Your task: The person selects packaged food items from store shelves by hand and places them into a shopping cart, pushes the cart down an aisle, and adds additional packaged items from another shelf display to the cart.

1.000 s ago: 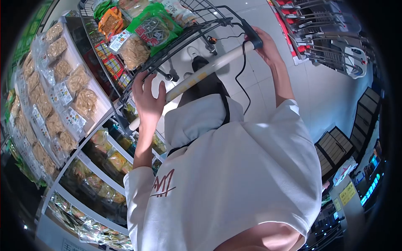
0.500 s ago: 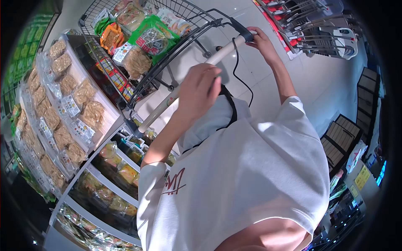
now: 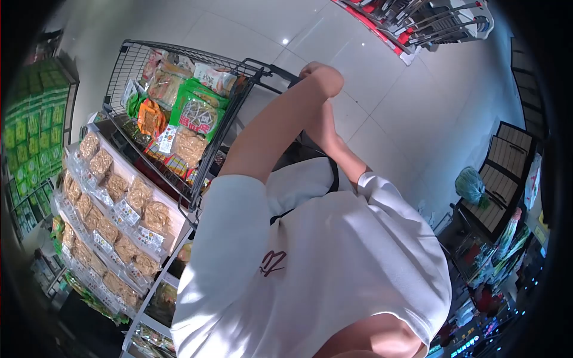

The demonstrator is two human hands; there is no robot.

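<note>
A black wire shopping cart (image 3: 113,77) stands at the upper left, holding several bagged foods. Among them are a green package (image 3: 200,107), an orange package (image 3: 151,117) and a clear bag of tan food (image 3: 190,146). My left arm reaches across my front, with my left hand (image 3: 324,77) bent at the wrist by the right end of the cart's handle. Its fingers are mostly hidden, so its grip is unclear. Just below is my right hand (image 3: 322,126), partly behind my left forearm, its fingers out of sight. My left arm covers most of the handle.
On the left, a tiered shelf (image 3: 170,224) bears rows of bagged tan food (image 3: 138,192). Green packages (image 3: 36,131) fill a rack farther left. A red-edged stand with grey handled items (image 3: 436,27) is at the upper right. Slatted dark crates (image 3: 507,149) line the right side.
My left hand has swung up and right across to the handle's right end. My right hand has come down and left. The cart has shifted slightly left and turned in view.
</note>
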